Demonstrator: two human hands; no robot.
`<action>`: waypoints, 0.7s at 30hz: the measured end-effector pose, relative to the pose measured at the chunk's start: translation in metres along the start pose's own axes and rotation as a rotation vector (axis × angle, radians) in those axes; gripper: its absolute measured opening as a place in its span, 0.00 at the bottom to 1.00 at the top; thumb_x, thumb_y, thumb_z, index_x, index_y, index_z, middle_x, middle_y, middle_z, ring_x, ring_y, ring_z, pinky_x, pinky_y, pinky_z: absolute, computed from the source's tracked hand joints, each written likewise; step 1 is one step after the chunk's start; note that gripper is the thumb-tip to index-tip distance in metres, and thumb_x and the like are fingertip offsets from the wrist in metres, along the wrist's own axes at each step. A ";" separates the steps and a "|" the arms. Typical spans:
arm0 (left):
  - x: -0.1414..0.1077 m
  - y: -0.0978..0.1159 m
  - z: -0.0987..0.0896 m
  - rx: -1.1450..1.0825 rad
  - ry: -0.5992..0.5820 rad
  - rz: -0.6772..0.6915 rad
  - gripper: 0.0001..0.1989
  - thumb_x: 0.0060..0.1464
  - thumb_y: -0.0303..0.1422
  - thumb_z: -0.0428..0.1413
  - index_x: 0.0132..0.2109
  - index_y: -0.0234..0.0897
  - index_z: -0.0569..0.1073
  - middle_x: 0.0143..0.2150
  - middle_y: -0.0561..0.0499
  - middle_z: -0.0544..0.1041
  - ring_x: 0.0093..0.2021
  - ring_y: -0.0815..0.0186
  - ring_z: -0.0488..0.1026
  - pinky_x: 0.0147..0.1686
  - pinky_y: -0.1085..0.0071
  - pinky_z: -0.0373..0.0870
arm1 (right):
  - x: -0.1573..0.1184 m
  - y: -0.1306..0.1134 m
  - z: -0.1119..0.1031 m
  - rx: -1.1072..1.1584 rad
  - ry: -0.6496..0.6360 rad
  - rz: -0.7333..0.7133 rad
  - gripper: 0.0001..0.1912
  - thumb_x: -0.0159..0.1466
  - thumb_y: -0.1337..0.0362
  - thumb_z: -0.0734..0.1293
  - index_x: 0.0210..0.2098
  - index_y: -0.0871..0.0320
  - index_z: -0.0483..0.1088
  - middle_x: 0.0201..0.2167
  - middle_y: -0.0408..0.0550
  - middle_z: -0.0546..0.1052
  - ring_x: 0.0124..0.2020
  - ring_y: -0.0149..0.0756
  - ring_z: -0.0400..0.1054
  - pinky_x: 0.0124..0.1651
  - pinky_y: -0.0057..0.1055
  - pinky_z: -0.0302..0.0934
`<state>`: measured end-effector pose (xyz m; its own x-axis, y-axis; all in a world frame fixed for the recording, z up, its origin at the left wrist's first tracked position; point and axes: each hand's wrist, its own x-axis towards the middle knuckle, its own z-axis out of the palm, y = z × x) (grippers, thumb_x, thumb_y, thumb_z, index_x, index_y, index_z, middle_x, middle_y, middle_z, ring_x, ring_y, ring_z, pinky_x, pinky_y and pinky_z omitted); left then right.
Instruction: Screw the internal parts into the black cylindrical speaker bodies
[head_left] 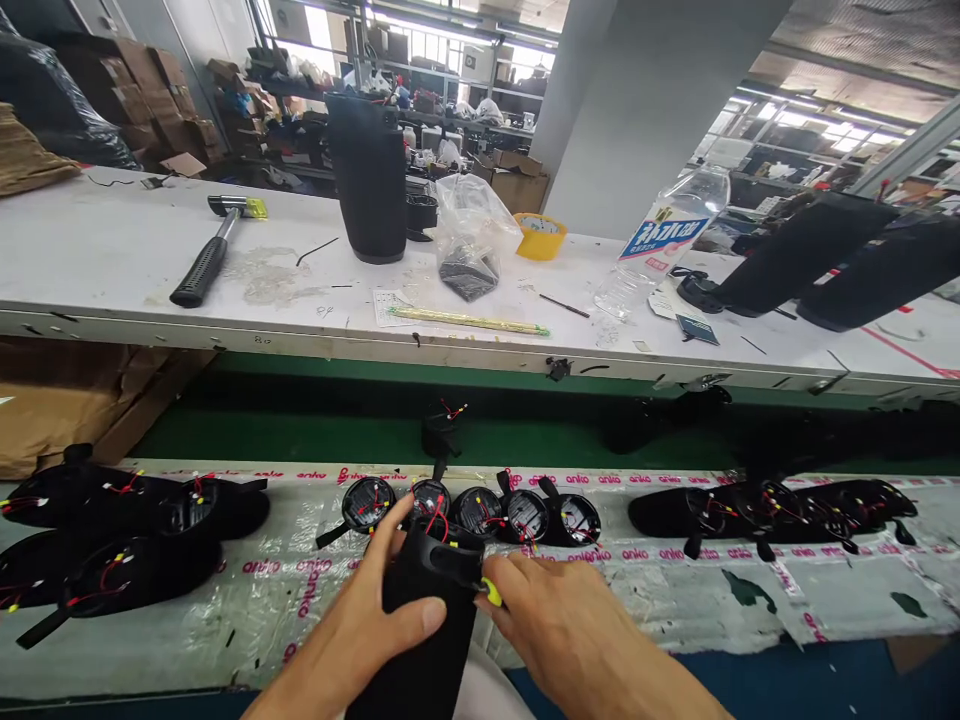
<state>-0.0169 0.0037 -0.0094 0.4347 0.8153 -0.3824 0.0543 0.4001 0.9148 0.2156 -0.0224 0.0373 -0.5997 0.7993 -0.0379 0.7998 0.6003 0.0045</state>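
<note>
A black fabric-covered cylindrical housing (pixel 427 650) stands tilted in front of me, with red wires at its open top. My left hand (pixel 382 605) is wrapped round its left side, the thumb lying across the front. Beside the upper right rim, my right hand (pixel 551 610) is closed on a small tool with a yellow end (pixel 492 592); its dark tip touches or nearly touches the rim, and the fingers hide most of it. Just beyond the housing lies a row of similar black cylinders (pixel 480 512), open ends up, with wires and straps showing.
More black housings lie to the left (pixel 240 510) and right (pixel 664 512) on the plastic-covered surface (pixel 600 620). The white bench (pixel 300 325) behind carries a mallet (pixel 202 265), an upright black cylinder (pixel 367 180), a plastic bag (pixel 472 220), yellow tape (pixel 540 240) and a bottle (pixel 660 245).
</note>
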 end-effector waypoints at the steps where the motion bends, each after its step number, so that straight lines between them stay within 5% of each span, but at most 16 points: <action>1: 0.003 0.000 0.000 -0.107 -0.034 0.005 0.53 0.49 0.49 0.68 0.74 0.47 0.50 0.70 0.43 0.68 0.71 0.42 0.59 0.71 0.47 0.51 | -0.001 0.001 0.006 0.057 0.062 0.014 0.12 0.64 0.70 0.72 0.39 0.53 0.65 0.30 0.39 0.75 0.26 0.38 0.74 0.21 0.37 0.50; 7: 0.011 0.007 0.004 -0.352 -0.268 -0.026 0.35 0.49 0.44 0.67 0.63 0.40 0.70 0.57 0.42 0.79 0.59 0.42 0.73 0.59 0.50 0.67 | -0.012 0.008 0.018 0.382 0.220 0.025 0.06 0.71 0.70 0.64 0.43 0.53 0.62 0.32 0.37 0.75 0.30 0.35 0.74 0.32 0.32 0.60; 11: 0.010 0.012 0.006 -0.326 -0.257 -0.027 0.35 0.49 0.43 0.68 0.63 0.40 0.69 0.57 0.44 0.79 0.58 0.44 0.73 0.59 0.51 0.66 | -0.013 0.008 0.012 0.372 0.237 0.069 0.04 0.74 0.68 0.60 0.46 0.53 0.62 0.34 0.38 0.77 0.32 0.37 0.76 0.33 0.33 0.60; 21: 0.011 0.013 0.007 -0.096 -0.115 0.080 0.37 0.49 0.45 0.68 0.63 0.44 0.67 0.62 0.47 0.76 0.63 0.44 0.69 0.64 0.50 0.61 | -0.003 -0.001 0.016 0.171 0.204 0.054 0.10 0.69 0.68 0.68 0.42 0.53 0.61 0.29 0.38 0.73 0.25 0.38 0.74 0.25 0.36 0.55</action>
<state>-0.0050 0.0146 -0.0004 0.5345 0.7953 -0.2861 -0.0687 0.3783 0.9231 0.2174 -0.0256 0.0212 -0.5349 0.8296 0.1600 0.8133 0.5569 -0.1687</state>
